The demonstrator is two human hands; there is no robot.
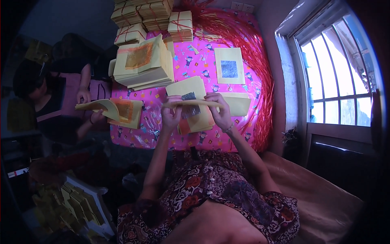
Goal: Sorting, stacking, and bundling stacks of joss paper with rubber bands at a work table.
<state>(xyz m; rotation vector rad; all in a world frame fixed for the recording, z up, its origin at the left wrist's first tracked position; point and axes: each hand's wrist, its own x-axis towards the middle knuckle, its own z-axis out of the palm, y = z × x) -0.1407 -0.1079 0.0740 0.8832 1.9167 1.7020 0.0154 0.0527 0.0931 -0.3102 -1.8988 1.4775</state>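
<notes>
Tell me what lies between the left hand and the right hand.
In the head view, yellow paper, seen nearly edge-on, bridges the stretch from the left hand to the right hand, held at both ends.

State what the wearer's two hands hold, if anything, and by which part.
A thin, flat stack of yellow paper, seen nearly edge-on: the left hand grips its left end, the right hand its right end.

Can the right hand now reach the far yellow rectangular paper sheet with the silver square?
Probably yes: nothing visible blocks the right hand from that yellow sheet, though its fingers would first need to release the held thin yellow paper.
</notes>
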